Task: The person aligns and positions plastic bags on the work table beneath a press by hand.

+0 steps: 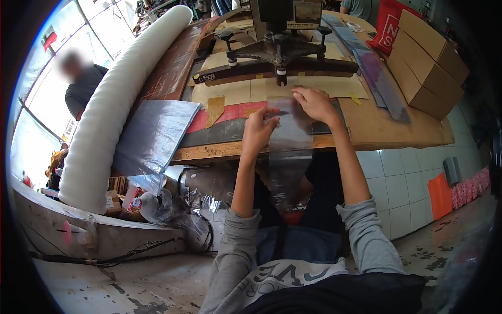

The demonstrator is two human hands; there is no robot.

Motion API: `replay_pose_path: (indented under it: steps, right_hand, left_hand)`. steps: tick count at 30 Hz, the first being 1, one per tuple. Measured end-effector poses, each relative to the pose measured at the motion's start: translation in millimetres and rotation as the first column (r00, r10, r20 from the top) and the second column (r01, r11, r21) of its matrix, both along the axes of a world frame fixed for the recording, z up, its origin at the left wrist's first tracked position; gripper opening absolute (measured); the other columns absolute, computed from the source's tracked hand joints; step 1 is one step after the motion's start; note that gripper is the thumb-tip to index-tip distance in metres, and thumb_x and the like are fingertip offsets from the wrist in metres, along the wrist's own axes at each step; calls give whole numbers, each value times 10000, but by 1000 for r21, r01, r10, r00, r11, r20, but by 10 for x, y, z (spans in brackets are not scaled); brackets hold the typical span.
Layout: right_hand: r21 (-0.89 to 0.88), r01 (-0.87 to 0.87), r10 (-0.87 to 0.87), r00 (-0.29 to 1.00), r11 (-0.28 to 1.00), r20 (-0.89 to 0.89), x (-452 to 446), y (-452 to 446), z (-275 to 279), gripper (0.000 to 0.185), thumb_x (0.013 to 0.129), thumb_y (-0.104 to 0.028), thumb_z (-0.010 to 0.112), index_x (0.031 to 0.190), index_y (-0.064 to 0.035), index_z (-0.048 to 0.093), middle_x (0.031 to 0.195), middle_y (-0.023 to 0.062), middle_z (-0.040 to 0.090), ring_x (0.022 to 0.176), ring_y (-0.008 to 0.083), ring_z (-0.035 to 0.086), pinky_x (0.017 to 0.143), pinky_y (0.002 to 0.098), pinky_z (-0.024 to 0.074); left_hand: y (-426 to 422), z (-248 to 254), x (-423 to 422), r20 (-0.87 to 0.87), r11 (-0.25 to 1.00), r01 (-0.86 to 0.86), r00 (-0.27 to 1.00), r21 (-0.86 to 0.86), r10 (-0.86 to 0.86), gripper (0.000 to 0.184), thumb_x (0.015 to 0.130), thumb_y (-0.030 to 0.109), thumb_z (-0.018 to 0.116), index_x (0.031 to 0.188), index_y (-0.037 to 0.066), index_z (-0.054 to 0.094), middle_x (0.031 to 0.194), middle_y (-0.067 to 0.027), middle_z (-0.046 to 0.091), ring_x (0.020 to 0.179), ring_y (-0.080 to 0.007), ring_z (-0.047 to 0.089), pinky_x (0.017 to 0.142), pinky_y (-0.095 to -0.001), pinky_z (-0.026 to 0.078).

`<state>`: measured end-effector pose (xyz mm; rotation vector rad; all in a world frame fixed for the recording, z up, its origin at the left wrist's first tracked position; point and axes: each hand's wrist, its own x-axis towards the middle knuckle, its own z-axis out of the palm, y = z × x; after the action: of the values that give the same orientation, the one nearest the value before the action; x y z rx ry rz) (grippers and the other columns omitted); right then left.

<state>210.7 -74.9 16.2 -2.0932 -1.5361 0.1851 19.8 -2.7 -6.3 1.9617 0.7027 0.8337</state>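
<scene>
A strip of clear plastic film (291, 141) runs from the bench edge down over my lap. At its left edge is my left hand (258, 130), fingers curled with thumb and forefinger at the film. My right hand (317, 105) is further forward, its bent fingers gripping the film's upper right part near the press. Just beyond the fingertips stands a black press bar (308, 69) on a metal frame. Beneath the film lie a beige board (230, 91) and a red strip (201, 121), with a piece of brown tape (215, 111) to the left.
A stack of clear plastic sheets (157, 128) overhangs the bench's left side, beside a large white foam roll (112, 118). Cardboard boxes (426, 65) and a red bag (392, 23) stand at right. Another person (83, 83) is at far left. Long plastic strips (374, 73) lie right of the press.
</scene>
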Motion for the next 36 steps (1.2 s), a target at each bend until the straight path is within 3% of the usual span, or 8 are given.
replay_pose_path:
  steps: [1,3,9,12,19,22,36]
  right_hand:
    - [48,28,-28,1000,998,2,-103,-102,-17,386,953,-370,417,1194,-122,588,1230,118,579,1150,304,526,940,590,311]
    - [146,82,-84,996,986,4,-340,-311,-72,450,946,-442,421,1193,-103,586,1256,126,561,1179,304,508,966,612,295]
    - [126,202,-214,972,971,95,-720,-464,-221,610,913,-567,387,1250,-80,533,1365,146,460,1282,300,417,1029,651,205]
    - [228,210,-268,927,951,264,-792,-408,-416,622,915,-567,382,1288,-80,486,1387,139,438,1294,292,405,1018,670,199]
    - [238,230,-290,922,944,258,-763,-353,-469,561,937,-509,392,1290,-80,474,1384,131,444,1309,268,390,1014,680,199]
    - [229,237,-293,923,944,251,-765,-339,-449,534,944,-485,395,1291,-86,475,1386,125,443,1310,261,390,1014,680,198]
    - [236,212,-272,926,948,261,-739,-373,-446,503,930,-457,443,1282,-102,497,1384,100,457,1305,240,401,1024,661,198]
  left_hand:
    - [30,-23,21,14,1000,-1,1000,25,0,256,798,113,654,1037,24,657,700,-55,593,663,-109,546,610,-274,435]
    - [60,-38,47,-12,995,-32,999,92,33,257,797,120,654,1038,31,658,751,-94,627,699,-154,583,658,-297,454]
    - [-58,-113,87,37,964,-127,992,234,122,232,823,124,624,1043,50,645,919,-157,664,874,-309,624,779,-379,467]
    - [-93,-137,114,29,953,-143,990,268,141,210,839,104,595,1041,56,630,962,-156,664,938,-338,613,795,-404,465]
    - [-79,-153,153,3,938,-171,984,301,179,191,841,80,570,1024,64,623,974,-152,661,945,-339,611,803,-417,461]
    - [-29,-205,175,52,894,-184,983,408,179,150,838,79,578,986,54,592,893,-154,655,870,-351,611,744,-434,463]
    - [-56,-238,161,103,882,-206,978,424,179,167,836,117,574,986,62,622,922,-138,666,888,-324,627,763,-411,477]
